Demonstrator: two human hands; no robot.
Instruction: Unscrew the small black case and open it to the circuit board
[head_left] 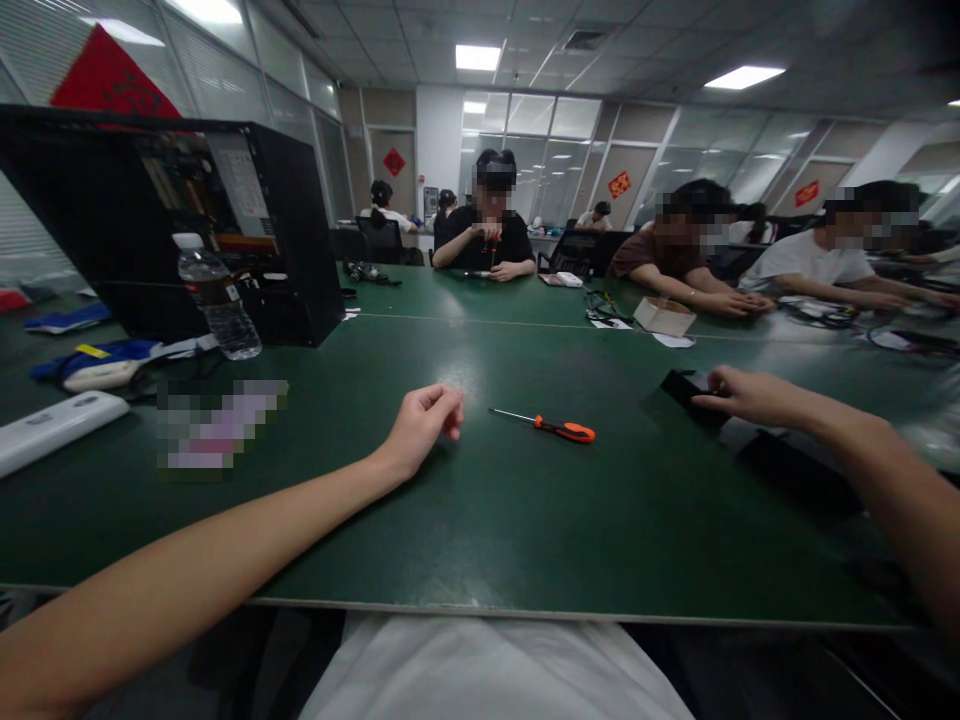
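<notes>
Right hand bent over black boxy object, can't tell if gripped; pinch edges squarely imo. Left hand loosely curled, looks empty, near orange-and-black screwdriver.

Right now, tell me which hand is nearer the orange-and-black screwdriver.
Left. The left hand is just left of the screwdriver, not touching it; the right hand is farther off to its right, at a black object.

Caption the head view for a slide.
On a green table, a screwdriver lies between a loosely curled left hand and a right hand at a black object.
</notes>
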